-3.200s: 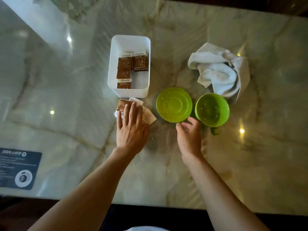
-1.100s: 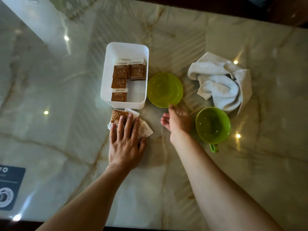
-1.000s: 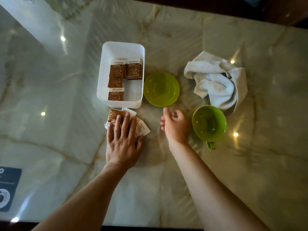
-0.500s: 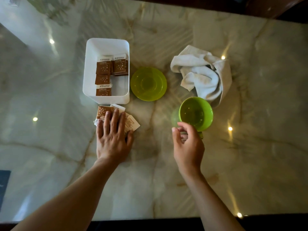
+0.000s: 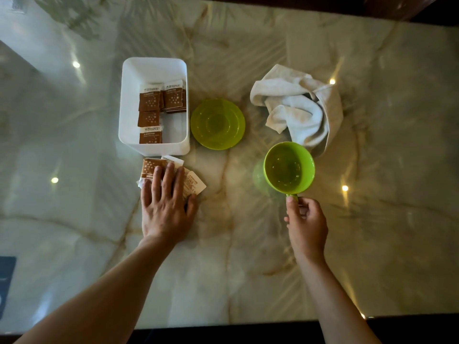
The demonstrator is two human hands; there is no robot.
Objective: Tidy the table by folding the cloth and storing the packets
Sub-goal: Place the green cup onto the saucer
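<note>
The cloth (image 5: pixel 298 108) lies crumpled at the far right of the marble table (image 5: pixel 248 269), unfolded. Several brown packets (image 5: pixel 154 105) sit in the white box (image 5: pixel 129 108); a few loose packets (image 5: pixel 192 183) lie just in front of it under the left hand (image 5: pixel 166 209), fingers flat and slightly spread. The right hand (image 5: pixel 306 224) pinches the handle of the green cup (image 5: pixel 289 167), near the green saucer (image 5: pixel 217 124).

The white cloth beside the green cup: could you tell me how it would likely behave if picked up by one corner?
The white cloth lies crumpled in soft folds, so it would probably hang limp and unfurl. It looks light and unlikely to slip.
</note>
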